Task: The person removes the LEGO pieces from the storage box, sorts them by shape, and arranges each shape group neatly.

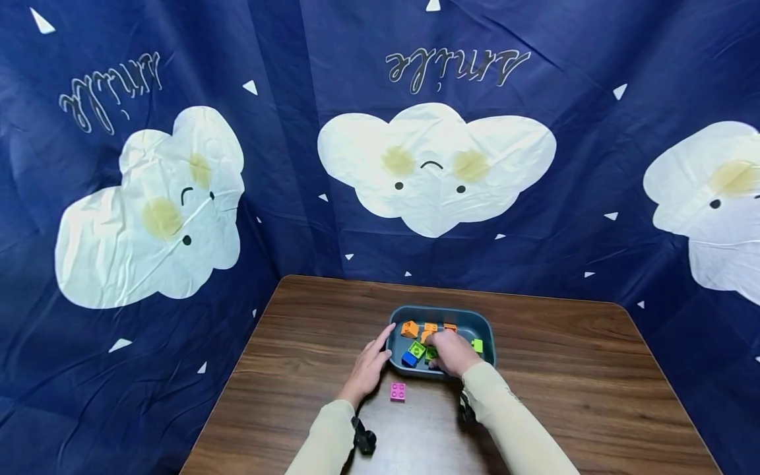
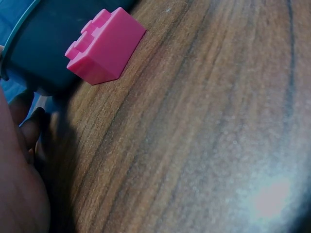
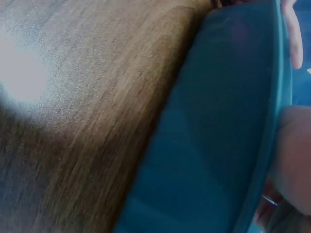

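A teal plastic bin (image 1: 486,330) holds toy building blocks: an orange block (image 1: 410,329), a blue block (image 1: 409,359) and several green and orange ones. My left hand (image 1: 367,369) grips the bin's left side, its thumb at the rim and other fingers against the outer wall in the left wrist view. Inside the bin, my right hand (image 1: 454,353) reaches down among the green and orange blocks; I cannot tell whether its fingers hold one. A pink block (image 1: 398,392), studs visible, lies on the table just in front of the bin, near my left wrist.
The bin stands on a brown wood-grain table (image 1: 564,369). Behind and beside the table hangs a dark blue curtain (image 1: 285,165) with upside-down clouds. At the bin's right end lies a green block (image 1: 477,345). Light glares off the table's front.
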`<state>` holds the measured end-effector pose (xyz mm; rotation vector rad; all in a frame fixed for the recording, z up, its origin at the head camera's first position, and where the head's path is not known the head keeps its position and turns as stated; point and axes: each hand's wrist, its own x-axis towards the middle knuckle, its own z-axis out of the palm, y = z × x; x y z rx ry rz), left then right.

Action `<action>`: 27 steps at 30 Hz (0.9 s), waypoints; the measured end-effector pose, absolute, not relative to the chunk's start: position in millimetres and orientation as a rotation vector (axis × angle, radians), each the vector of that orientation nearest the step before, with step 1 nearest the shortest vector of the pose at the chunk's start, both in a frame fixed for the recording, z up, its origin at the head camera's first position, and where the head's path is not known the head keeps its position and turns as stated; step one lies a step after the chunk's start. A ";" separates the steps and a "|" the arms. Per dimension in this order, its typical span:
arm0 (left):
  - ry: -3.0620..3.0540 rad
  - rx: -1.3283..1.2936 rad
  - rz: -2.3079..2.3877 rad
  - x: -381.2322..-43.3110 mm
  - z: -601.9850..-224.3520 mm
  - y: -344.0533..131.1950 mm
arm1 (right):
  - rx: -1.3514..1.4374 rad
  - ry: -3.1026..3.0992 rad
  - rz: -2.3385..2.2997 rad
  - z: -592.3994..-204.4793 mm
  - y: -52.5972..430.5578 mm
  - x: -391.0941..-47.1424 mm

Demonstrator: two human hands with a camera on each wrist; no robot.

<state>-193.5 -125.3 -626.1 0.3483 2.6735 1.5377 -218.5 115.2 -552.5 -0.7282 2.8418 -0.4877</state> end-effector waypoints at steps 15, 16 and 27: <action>2.664 0.333 1.527 -194.5 -629.2 -124.8 | -0.719 2.876 -0.806 -531.7 131.3 -207.9; 2.660 0.330 1.526 -194.3 -629.7 -125.0 | -0.704 2.882 -0.833 -530.7 132.1 -206.2; 2.671 0.346 1.517 -194.2 -628.5 -125.6 | -0.706 2.903 -1.151 -527.8 140.1 -188.1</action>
